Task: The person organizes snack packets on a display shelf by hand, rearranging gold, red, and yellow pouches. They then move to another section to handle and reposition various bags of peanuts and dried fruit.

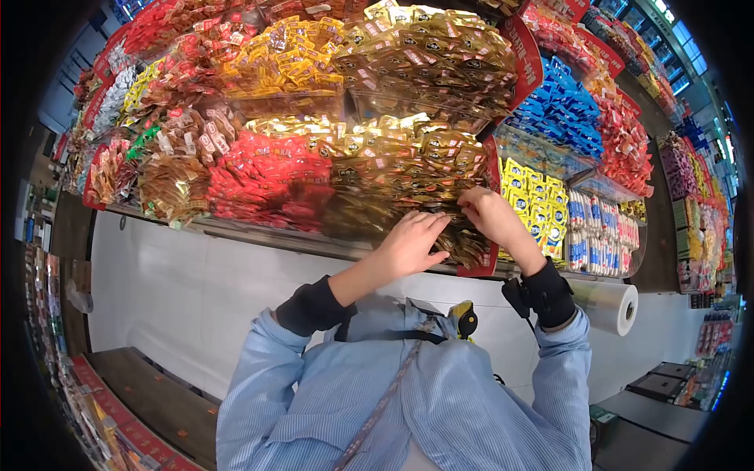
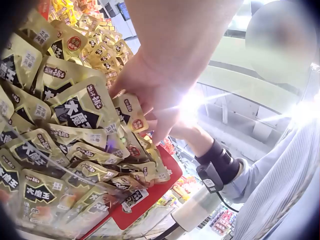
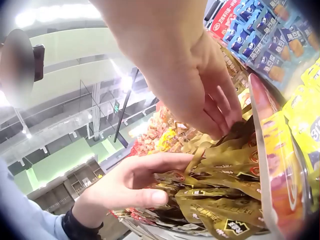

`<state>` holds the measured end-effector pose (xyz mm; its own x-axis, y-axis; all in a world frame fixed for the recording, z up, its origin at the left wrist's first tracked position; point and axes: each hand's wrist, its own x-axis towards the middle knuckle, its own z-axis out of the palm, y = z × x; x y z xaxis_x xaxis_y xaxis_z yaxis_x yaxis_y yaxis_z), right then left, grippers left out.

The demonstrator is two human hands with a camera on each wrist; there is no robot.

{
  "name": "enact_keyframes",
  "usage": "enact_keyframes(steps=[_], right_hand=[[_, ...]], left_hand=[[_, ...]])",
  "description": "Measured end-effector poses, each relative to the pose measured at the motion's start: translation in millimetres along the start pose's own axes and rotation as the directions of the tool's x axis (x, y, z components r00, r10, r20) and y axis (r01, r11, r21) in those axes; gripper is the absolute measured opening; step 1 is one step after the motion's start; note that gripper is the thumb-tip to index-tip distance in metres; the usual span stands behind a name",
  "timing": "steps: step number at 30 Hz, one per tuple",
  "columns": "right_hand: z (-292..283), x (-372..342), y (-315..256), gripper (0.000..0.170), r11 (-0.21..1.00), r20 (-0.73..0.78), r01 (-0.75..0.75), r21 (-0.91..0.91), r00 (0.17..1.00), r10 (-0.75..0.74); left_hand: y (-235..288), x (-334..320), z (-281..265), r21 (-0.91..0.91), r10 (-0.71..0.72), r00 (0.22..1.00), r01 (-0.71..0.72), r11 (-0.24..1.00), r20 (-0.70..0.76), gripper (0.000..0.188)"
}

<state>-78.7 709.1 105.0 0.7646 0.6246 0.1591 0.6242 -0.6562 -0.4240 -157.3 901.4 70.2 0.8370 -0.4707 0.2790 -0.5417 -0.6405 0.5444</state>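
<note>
Gold snack packets with black labels stand packed in a bin in front of me. My left hand lies over the bin's front right part, its fingers stretched out and its thumb apart. In the right wrist view the left hand rests its straight fingers against the packets' top edges. Beside it, at the bin's right end, my right hand bends its fingers down and pinches at the gold packets. Its fingertips are partly hidden among them. The left wrist view shows upright packets close by the left hand.
A red divider borders the bin on the right, with yellow packets beyond it. Red packets fill the bin to the left. A clear front edge runs along the shelf. A white roll hangs at lower right.
</note>
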Motion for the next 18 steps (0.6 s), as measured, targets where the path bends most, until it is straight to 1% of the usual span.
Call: enact_keyframes(steps=[1, 4, 7, 10, 13, 14, 15, 16, 17, 18], right_hand=[[-3, 2, -1, 0.006, 0.995, 0.009, 0.046, -0.087, 0.999, -0.045], [-11, 4, -8, 0.01, 0.953, 0.157, 0.044, -0.3, 0.988, 0.004], [-1, 5, -2, 0.009, 0.849, 0.165, 0.098, -0.519, 0.986, -0.013], [8, 6, -1, 0.01, 0.777, 0.105, 0.207, -0.595, 0.978, -0.18], [-17, 13, -10, 0.009, 0.92, 0.0, 0.143, -0.365, 0.988, -0.154], [-20, 14, -10, 0.007, 0.991, -0.051, 0.048, -0.127, 0.997, -0.055], [-24, 15, -9, 0.007, 0.992, -0.077, -0.045, 0.121, 0.996, 0.055], [-27, 18, -6, 0.007, 0.923, -0.077, -0.128, 0.364, 0.983, 0.167], [-21, 21, 11, 0.008, 0.842, -0.12, -0.051, 0.536, 0.983, 0.136], [-24, 23, 14, 0.008, 0.776, -0.097, -0.097, 0.623, 0.975, 0.2]], left_hand=[[0, 0, 0, -0.003, -0.003, 1.0, 0.003, 1.0, 0.017, 0.057], [2, 0, -3, 0.0, -0.012, 0.999, 0.012, 1.0, 0.047, 0.058], [3, -1, -3, 0.0, -0.018, 0.998, 0.018, 1.0, 0.053, 0.059], [3, -2, -1, 0.004, -0.011, 0.999, 0.011, 1.0, 0.042, 0.059], [2, -2, -3, -0.006, -0.003, 0.999, 0.004, 1.0, 0.047, 0.059], [3, -1, -4, -0.013, -0.001, 0.999, 0.002, 1.0, 0.053, 0.059], [2, -1, -4, -0.009, -0.001, 0.998, 0.002, 1.0, 0.057, 0.059], [1, -1, -4, -0.004, 0.0, 0.998, 0.0, 1.0, 0.061, 0.059], [0, -1, -3, 0.001, 0.001, 0.998, -0.001, 1.0, 0.065, 0.059], [1, -1, -4, -0.006, -0.005, 0.997, 0.006, 1.0, 0.075, 0.06]])
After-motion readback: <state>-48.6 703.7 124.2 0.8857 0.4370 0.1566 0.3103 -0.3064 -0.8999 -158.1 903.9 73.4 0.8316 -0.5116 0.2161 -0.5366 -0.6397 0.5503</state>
